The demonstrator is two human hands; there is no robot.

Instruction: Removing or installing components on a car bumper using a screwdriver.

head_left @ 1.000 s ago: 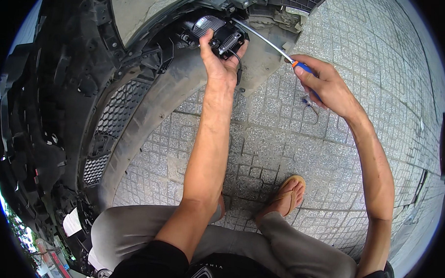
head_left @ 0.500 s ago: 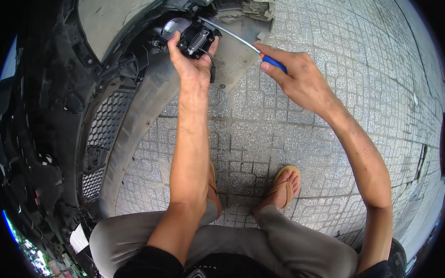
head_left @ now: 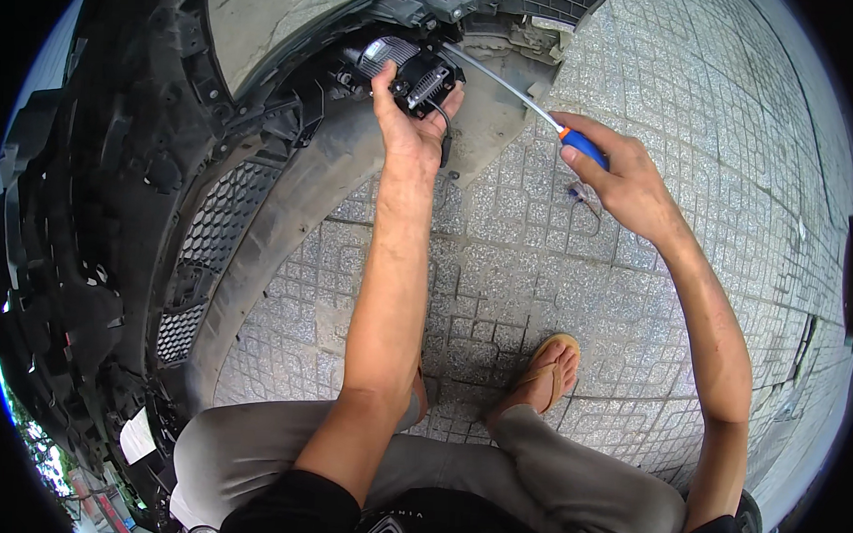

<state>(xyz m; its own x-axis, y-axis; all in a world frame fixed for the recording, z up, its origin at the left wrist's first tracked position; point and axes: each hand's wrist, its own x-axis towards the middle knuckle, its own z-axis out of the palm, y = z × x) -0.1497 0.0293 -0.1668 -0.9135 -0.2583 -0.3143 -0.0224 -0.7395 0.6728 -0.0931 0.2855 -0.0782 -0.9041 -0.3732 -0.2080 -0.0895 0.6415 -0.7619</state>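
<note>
Black finned unit point(head_left: 427, 82) at the far part of the black bumper point(head_left: 143, 191): our left hand point(head_left: 410, 134) cups its near side, seemingly steadying it, while our right hand point(head_left: 625, 172) grips the screwdriver point(head_left: 584, 147), shaft slanting toward the unit's far edge.

More of blue screwdriver handle point(head_left: 586, 148) showing than second ago

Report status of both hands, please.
Left hand holds black finned unit. Right hand grips blue-handled screwdriver; tip contact unclear. Dark cable beside left hand.
</note>
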